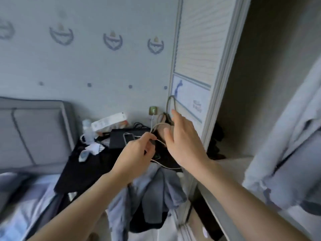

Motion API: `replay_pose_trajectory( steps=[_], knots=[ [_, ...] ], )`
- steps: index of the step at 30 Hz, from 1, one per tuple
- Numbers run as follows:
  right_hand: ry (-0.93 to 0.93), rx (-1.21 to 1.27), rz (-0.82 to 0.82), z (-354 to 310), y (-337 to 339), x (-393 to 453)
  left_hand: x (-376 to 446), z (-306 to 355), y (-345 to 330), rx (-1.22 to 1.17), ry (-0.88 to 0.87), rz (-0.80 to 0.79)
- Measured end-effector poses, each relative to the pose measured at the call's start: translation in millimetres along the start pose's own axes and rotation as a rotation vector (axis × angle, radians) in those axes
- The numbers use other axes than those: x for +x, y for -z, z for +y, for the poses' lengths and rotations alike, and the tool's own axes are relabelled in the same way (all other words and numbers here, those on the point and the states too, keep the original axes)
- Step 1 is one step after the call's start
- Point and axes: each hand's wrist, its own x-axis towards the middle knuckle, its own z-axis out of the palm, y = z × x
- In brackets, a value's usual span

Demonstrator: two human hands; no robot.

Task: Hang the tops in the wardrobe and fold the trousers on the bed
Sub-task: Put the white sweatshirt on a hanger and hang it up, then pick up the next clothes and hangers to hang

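A grey-blue top [156, 188] hangs on a thin pale hanger [157, 126] whose hook [171, 101] points up in front of the wardrobe's sliding door [196, 63]. My left hand [135, 153] pinches the hanger's wire at the top's shoulder. My right hand [182, 141] is at the hanger's neck just below the hook, thumb and forefinger apart; its other fingers are hidden, so its hold is unclear. The open wardrobe [260, 84] is to the right, with a light blue garment [286, 153] hanging inside. No trousers are clearly seen.
A black bedside table [83, 171] stands behind the top, crowded with a plastic bottle [87, 130], a white box [109, 121], a black box [121, 138] and charging cables. The grey headboard [34, 133] and bed [20, 197] are at the left.
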Motion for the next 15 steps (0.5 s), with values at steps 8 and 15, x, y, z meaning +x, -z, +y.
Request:
replay_pose_trajectory(
  steps=[8,15],
  knots=[
    [0.154,0.320,-0.305,-163.4,-87.8,-121.9,-229.1,-73.3,125.0,0.124,0.471,0.244],
    [0.255,0.492,-0.558,-314.6,-112.8,-252.7,-470.1,-65.4,196.8,0.231,0.863,0.436]
  ],
)
